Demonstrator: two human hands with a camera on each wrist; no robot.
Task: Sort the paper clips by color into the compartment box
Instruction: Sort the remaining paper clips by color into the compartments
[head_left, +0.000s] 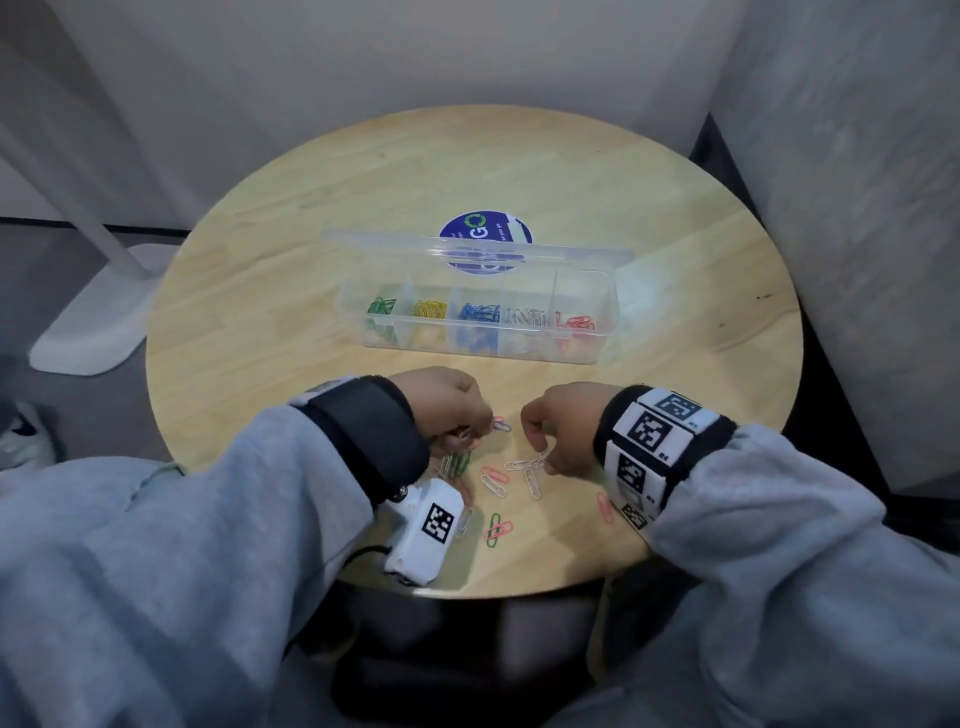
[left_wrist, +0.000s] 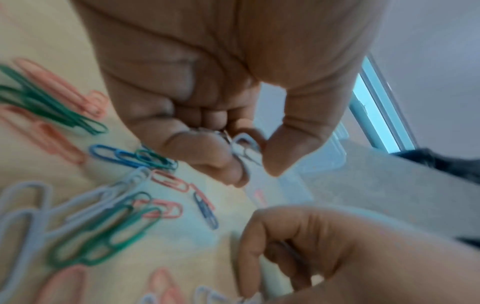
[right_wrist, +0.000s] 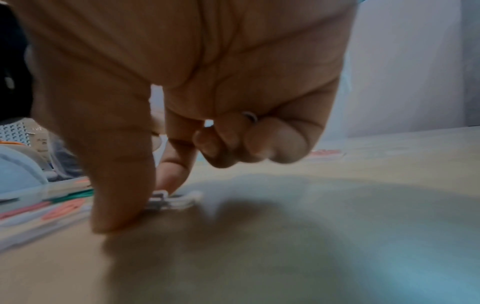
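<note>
A clear compartment box (head_left: 602, 332) with its lid open stands mid-table; it holds green, yellow, blue, white and red clips, one colour per compartment. Loose paper clips (head_left: 493, 480) in white, red, green and blue lie near the table's front edge. My left hand (head_left: 447, 400) hovers over them with fingers curled, pinching white clips (left_wrist: 242, 147) between thumb and fingers. My right hand (head_left: 550, 431) has thumb and forefinger down on the table, pinching a white clip (right_wrist: 171, 200); its curled fingers hold another white clip (right_wrist: 249, 116).
The round wooden table (head_left: 363, 171) carries a blue sticker (head_left: 485, 228) behind the box. A white lamp base (head_left: 98, 317) stands on the floor at the left. Grey walls close in behind and to the right.
</note>
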